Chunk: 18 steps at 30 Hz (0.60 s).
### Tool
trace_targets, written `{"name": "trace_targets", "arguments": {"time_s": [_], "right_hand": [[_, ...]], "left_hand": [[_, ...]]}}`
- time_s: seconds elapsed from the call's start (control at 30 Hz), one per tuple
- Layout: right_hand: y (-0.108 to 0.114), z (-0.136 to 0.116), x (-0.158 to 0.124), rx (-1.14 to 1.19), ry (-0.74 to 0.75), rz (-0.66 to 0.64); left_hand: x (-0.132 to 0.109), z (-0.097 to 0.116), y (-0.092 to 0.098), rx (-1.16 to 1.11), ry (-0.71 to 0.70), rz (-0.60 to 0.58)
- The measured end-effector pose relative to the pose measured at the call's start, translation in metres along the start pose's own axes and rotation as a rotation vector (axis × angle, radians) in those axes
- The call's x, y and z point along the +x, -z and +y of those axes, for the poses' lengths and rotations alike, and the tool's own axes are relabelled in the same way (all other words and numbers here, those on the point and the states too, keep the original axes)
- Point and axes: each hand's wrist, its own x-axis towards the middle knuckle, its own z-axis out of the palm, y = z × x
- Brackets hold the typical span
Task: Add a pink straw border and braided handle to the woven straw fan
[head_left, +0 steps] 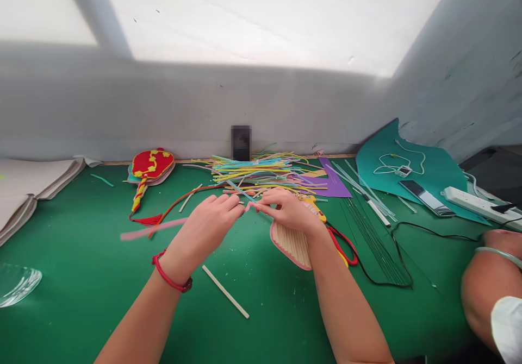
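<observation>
My left hand [207, 233], a red cord round its wrist, is closed on a pink pipe cleaner [155, 228] whose loose end sticks out to the left. Between my two hands the pink stem makes a small twist [250, 206] around or beside a light blue pipe cleaner [241, 191]. Finger and thumb of my right hand [287, 209] pinch this crossing from the other side. Under my right wrist lies a rounded beige panel of pipe cleaners with a pink edge [290, 243], partly hidden by the arm.
Behind my hands lies a pile of coloured pipe cleaners [261, 169]. A red and yellow fan [151, 165] with a tassel rests left. Red-handled scissors [345, 247], thin green wires [377, 244], a phone [426, 197] and a power strip [477, 204] lie right, beside another person's arm [489, 282].
</observation>
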Motion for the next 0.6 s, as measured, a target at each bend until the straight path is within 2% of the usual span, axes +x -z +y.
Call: {"name": "trace_targets", "arguments": {"time_s": [0.13, 0.27, 0.5, 0.6], "right_hand": [[-0.004, -0.003, 0.001, -0.018, 0.039, -0.073], [-0.009, -0.004, 0.002, 0.013, 0.098, -0.106], [-0.012, -0.013, 0.003, 0.172, 0.224, -0.18], [-0.006, -0.016, 0.002, 0.248, 0.228, -0.128]], "left_hand": [[0.0, -0.003, 0.006, 0.073, -0.021, 0.07], [0.0, -0.009, 0.003, -0.033, -0.036, 0.141], [0.002, -0.028, -0.018, -0.458, -0.007, 0.15], [0.006, -0.034, -0.031, -0.67, 0.008, 0.171]]}}
